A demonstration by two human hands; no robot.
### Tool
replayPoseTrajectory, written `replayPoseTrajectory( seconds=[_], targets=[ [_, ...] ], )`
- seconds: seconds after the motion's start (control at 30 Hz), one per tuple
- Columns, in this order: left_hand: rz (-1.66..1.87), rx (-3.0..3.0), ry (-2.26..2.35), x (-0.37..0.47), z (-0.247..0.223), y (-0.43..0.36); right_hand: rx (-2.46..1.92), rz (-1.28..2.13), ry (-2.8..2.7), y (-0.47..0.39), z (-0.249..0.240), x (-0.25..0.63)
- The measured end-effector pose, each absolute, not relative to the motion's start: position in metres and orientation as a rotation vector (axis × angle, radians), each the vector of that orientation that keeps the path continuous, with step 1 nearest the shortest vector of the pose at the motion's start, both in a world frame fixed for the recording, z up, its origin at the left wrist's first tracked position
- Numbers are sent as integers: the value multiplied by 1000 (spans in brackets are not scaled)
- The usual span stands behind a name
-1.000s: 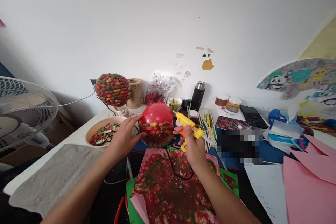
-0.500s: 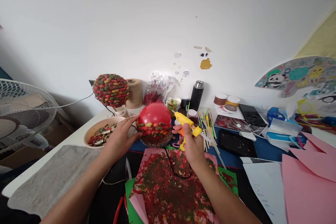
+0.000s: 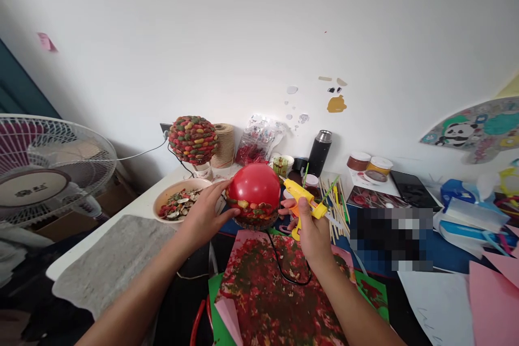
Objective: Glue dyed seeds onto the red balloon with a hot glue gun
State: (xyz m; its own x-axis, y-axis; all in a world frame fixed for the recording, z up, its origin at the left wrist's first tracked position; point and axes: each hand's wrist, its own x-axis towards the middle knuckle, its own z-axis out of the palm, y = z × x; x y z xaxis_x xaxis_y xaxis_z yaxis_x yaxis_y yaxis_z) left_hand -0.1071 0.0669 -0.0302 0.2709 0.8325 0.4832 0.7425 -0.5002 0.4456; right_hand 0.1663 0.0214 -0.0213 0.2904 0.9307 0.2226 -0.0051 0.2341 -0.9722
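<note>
A red balloon (image 3: 255,186) has its lower part covered with rows of small red, yellow and green pieces (image 3: 252,211). My left hand (image 3: 208,208) holds its left side, thumb in front and fingers curving behind. In my right hand (image 3: 312,230) is a yellow hot glue gun (image 3: 302,197), its nozzle close to the balloon's right edge; I cannot tell whether they touch. The balloon's underside is partly hidden. Below lies a paint-smeared pink sheet (image 3: 271,292), with a black cord (image 3: 279,265) looping over it.
Left of the balloon are a bowl of coloured shells (image 3: 180,205), a finished-looking covered ball (image 3: 193,139) and a twine spool (image 3: 223,146). Behind stand a plastic bag (image 3: 257,140) and a black flask (image 3: 320,154). Wooden sticks (image 3: 340,200) lie right. Red-handled scissors (image 3: 198,324) lie in front.
The view has turned left, so everything sits farther right in the picture. The balloon seems slightly tilted, with less of its base showing. Both hands keep their holds.
</note>
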Motion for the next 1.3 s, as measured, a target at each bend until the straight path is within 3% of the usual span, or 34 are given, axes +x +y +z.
replayPoseTrajectory(
  seconds=[0.27, 1.3],
  targets=[
    [1042, 2586, 1515, -83, -27, 61, -1148, 861, -1089, 21, -22, 169],
    [1048, 2343, 1470, -111, -25, 76, -1078, 899, -1086, 23, -30, 165]
  ],
)
